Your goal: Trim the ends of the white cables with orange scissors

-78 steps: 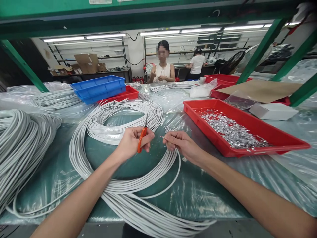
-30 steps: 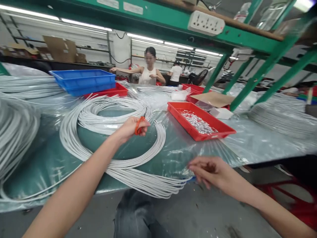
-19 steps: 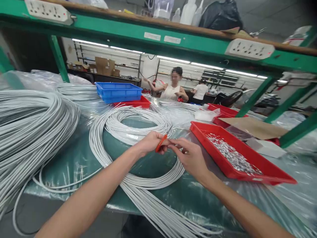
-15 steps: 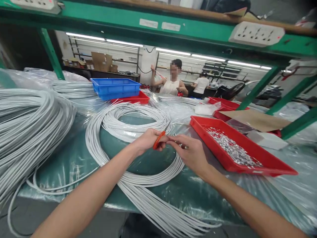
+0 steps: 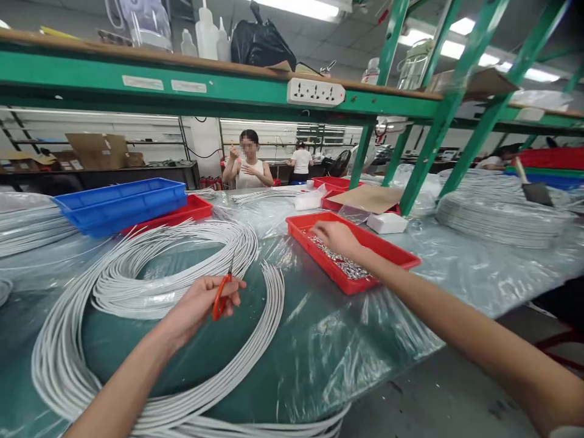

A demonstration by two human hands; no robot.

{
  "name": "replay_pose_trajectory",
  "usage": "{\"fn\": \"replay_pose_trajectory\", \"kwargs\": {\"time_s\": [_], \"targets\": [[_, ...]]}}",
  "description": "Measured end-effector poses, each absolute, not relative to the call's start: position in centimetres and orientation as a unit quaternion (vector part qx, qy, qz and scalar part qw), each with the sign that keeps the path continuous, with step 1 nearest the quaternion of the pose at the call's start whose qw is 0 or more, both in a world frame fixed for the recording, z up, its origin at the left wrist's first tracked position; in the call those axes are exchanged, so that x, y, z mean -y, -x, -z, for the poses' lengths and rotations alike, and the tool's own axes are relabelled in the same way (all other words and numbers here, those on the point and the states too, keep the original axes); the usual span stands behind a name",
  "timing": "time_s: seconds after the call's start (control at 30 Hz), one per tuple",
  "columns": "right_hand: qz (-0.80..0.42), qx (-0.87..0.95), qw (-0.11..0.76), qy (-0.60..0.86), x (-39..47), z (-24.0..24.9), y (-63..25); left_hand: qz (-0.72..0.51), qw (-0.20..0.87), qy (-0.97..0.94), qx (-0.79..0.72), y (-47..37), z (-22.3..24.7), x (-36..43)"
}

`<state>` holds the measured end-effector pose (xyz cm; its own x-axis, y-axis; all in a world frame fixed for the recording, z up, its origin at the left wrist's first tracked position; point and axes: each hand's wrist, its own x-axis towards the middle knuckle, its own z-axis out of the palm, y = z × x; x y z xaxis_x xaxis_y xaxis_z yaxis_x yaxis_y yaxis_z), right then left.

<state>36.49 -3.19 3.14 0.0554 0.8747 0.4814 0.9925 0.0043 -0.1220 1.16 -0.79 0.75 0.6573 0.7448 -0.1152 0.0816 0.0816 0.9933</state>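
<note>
My left hand (image 5: 203, 304) is closed around a pair of scissors with orange handles (image 5: 221, 299), the thin dark blades pointing up. Beneath it lies a large coil of white cable (image 5: 271, 316), its cut ends bunched just right of the hand. My right hand (image 5: 336, 238) is over the left part of a red tray (image 5: 396, 258), fingers bent and drawn together. Small shiny metal pieces (image 5: 353, 266) are heaped in that tray. Whether a piece is between my right fingertips is too small to make out.
A second cable coil (image 5: 155, 298) lies farther back, near a blue bin (image 5: 123, 204) on a red tray. Green shelf posts (image 5: 429, 146) rise behind the metal pieces, by a white box (image 5: 387, 223). A person (image 5: 250, 167) works across the table.
My hands, together over the coil before, are now apart. The right has gone into the red tray, while the left keeps the scissors. The view has swung right and up.
</note>
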Motion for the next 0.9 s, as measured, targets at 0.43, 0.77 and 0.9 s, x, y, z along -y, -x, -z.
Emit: {"fn": "replay_pose_trajectory", "kwargs": {"time_s": [0.43,0.77,0.9], "targets": [[0.081,0.548,0.150,0.819,-0.3,0.4,-47.7,-0.216,0.581,-0.667,-0.413,-2.0,-0.8,1.8],[0.100,0.540,0.188,0.814,1.2,-1.1,-45.6,-0.355,0.283,-0.785,-0.422,-1.0,-0.1,-0.1],[0.147,0.564,0.209,0.785,2.2,-3.1,-42.3,-0.394,0.247,-0.786,-0.407,-0.3,-0.1,-0.4]]}}
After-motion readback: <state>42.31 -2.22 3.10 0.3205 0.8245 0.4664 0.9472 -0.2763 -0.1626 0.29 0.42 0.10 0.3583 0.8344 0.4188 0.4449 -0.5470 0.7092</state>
